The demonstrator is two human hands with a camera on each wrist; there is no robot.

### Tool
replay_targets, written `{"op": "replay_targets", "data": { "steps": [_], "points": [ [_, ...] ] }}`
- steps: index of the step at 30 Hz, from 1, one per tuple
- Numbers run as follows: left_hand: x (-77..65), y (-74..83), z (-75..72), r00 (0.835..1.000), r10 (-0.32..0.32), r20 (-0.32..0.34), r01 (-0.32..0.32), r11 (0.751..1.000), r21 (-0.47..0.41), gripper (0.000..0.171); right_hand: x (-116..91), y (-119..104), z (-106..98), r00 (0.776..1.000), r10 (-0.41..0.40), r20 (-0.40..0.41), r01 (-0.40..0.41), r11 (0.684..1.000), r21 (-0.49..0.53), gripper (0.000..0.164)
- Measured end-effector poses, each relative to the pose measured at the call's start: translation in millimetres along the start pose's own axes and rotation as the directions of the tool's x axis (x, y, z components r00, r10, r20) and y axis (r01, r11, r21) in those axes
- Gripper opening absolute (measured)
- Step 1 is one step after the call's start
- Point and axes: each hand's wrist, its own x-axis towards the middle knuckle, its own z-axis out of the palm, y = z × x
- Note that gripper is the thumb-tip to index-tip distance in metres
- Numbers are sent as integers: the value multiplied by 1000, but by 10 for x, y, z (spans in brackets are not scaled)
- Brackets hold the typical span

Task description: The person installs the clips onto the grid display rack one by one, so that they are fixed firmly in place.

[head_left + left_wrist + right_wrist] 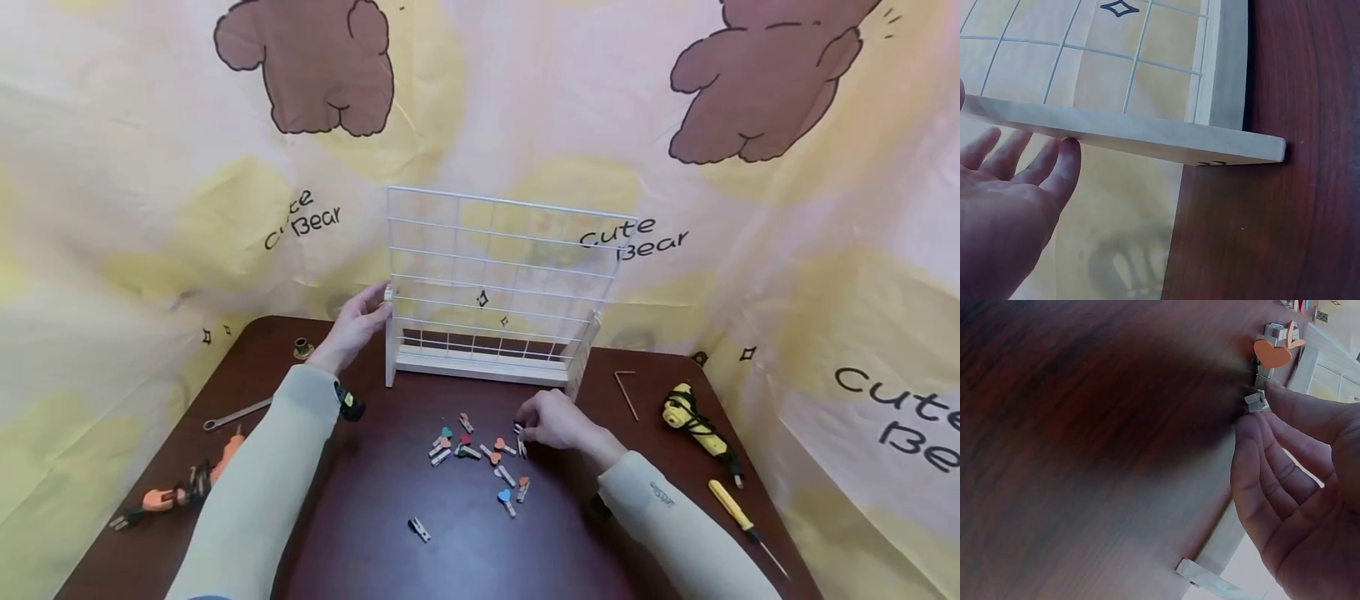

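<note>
A wire grid rack (480, 371) with a pale wooden base and side posts stands mid-table. My left hand (358, 323) holds its left post (1147, 134); several fingertips lie against the outer face, the thumb mostly out of the left wrist view. At the rack's front right, my right hand (558, 421) pinches a small wooden clothespin (1257, 401) between thumb and fingertips, low over the table. Just beyond it is a clothespin with an orange heart (1272, 355). Several more heart clothespins, among them a blue one (506, 498), lie scattered before the rack.
One dark-tipped clothespin (420, 529) lies nearer the front. On the left are a wrench (236, 414), an orange corded tool (168, 497) and a brass fitting (302, 347). To the right lie a hex key (627, 396), a yellow corded tool (693, 421) and a screwdriver (731, 507).
</note>
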Motion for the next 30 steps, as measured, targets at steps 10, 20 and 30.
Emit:
{"op": "replay_targets", "data": {
  "steps": [10, 20, 30],
  "points": [
    [-1, -5, -99, 999, 40, -15, -38, 992, 117, 49, 130, -32, -9, 991, -98, 94, 89, 992, 94, 9],
    [13, -17, -67, 999, 43, 2, -43, 991, 129, 50, 92, 97, 14, 995, -24, 100, -17, 919, 394, 5],
    [10, -59, -38, 999, 49, -3, -48, 992, 116, 50, 63, 178, 28, 995, -24, 101, -10, 947, 321, 11]
  ]
}}
